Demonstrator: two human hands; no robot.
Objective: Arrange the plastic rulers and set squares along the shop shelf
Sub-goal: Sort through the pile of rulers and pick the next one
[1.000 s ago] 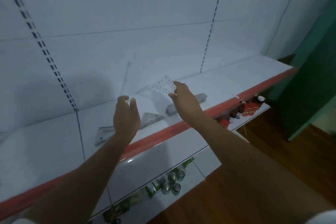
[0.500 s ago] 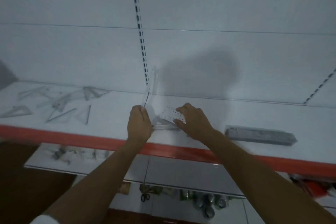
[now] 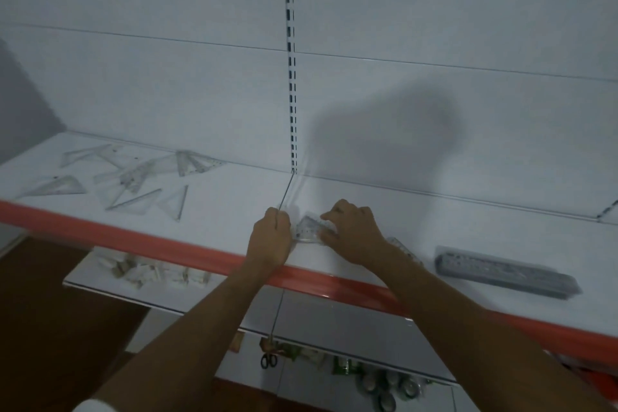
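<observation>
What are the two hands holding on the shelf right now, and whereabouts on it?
Both grip one clear set square: the left hand at its left end, the right hand at its right end.

The clear set square lies partly hidden beneath the left hand and the right hand, and its markings are too blurred to read. The fingers of both hands curl out of sight, so their grip cannot be told. Right of the set square, another clear piece is mostly covered by the right forearm. The shelf runs off both side edges.
</observation>
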